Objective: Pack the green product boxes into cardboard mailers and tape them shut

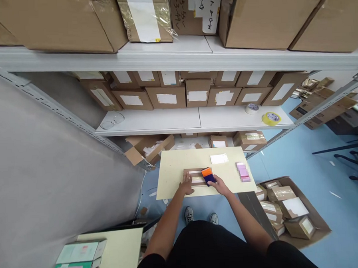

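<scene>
My left hand point(186, 184) lies flat with fingers stretched out on the left end of a brown cardboard piece point(196, 174) that has two pale strips across it. My right hand point(219, 185) grips the lower right edge of a small orange and dark-blue box point(208, 175). That box is tilted over the cardboard's right end; whether the two touch, I cannot tell. Both hands are above the near edge of a cream tabletop point(171, 162). Farther back on it lies a white slip point(219, 158), and to the right a pink item point(243, 172) is blurred.
Shelving point(154, 119) stands ahead, stacked with cartons. Clear tape point(252, 108) and yellow tape point(271, 118) rest on its middle shelf, with glasses point(112, 120) at left. An open carton point(317, 222) of parcels sits at right; a second table point(122, 249) is at lower left.
</scene>
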`<act>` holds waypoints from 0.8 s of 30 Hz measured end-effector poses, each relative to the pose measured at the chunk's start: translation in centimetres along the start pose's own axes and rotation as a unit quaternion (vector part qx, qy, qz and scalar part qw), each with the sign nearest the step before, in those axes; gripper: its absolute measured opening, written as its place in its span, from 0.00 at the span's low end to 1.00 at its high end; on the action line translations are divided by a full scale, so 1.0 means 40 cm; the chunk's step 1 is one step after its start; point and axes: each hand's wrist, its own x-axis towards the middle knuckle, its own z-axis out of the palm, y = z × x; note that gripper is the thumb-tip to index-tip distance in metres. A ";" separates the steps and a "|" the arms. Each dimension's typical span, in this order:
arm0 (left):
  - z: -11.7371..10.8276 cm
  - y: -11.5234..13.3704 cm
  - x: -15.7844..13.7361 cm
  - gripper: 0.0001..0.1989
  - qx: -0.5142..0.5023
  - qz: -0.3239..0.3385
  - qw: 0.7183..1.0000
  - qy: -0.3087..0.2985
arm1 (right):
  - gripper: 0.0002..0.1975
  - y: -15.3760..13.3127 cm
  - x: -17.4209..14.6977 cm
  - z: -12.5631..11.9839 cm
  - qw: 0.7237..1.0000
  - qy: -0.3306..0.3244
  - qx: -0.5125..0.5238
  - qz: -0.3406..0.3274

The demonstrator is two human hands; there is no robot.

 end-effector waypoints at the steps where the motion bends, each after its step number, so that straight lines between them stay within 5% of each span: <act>1: 0.003 -0.002 -0.003 0.60 0.001 0.004 1.000 0.006 | 0.23 0.000 -0.005 -0.008 1.000 -0.011 0.006 0.003; 9: -0.002 -0.019 -0.037 0.49 -0.002 0.028 0.998 0.065 | 0.24 -0.011 -0.046 -0.035 0.996 -0.052 0.059 0.040; 13: -0.032 0.015 -0.059 0.37 -0.082 0.025 0.975 0.207 | 0.22 -0.014 -0.058 -0.029 0.994 -0.053 0.085 0.043; 16: -0.058 0.078 -0.070 0.25 -0.181 0.100 0.936 0.286 | 0.23 -0.021 -0.060 -0.028 0.992 -0.064 0.098 0.046; 20: -0.082 0.167 -0.076 0.18 -0.288 0.205 0.907 0.229 | 0.24 -0.031 -0.061 -0.031 0.992 -0.068 0.093 0.048; 24: -0.092 0.206 -0.082 0.14 -0.272 0.233 0.919 0.167 | 0.23 -0.035 -0.068 -0.032 0.991 -0.079 0.098 0.039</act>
